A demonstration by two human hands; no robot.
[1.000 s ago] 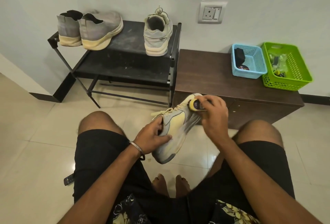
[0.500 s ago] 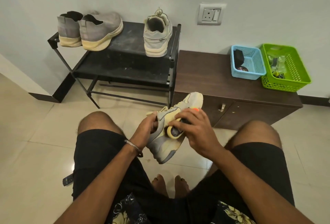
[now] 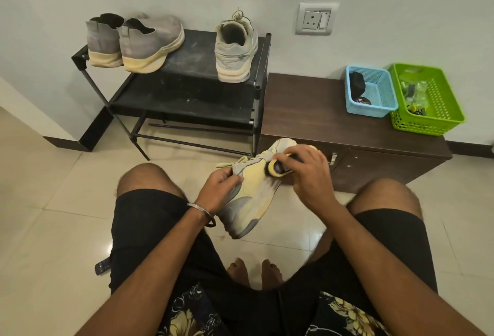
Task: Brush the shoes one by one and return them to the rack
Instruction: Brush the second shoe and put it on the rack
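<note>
Between my knees I hold a grey and pale-yellow sneaker (image 3: 252,196) above the floor, its toe pointing away from me. My left hand (image 3: 217,188) grips it at the opening near the laces. My right hand (image 3: 307,175) grips a yellow-edged brush (image 3: 278,168) and presses it on the shoe's upper near the toe. On the top shelf of the black rack (image 3: 187,68) stand a pair of grey slip-on shoes (image 3: 133,41) at the left and the matching grey sneaker (image 3: 236,49) at the right.
A dark wooden cabinet (image 3: 320,116) stands right of the rack, carrying a blue basket (image 3: 371,93) and a green basket (image 3: 427,100) with small items. A wall socket (image 3: 316,18) is above. A remote (image 3: 103,266) lies on the tiled floor by my left thigh.
My right hand swept the brush from the toe back toward the shoe's middle, then forward again to near the toe. The left hand kept its grip while the shoe tilted slightly.
</note>
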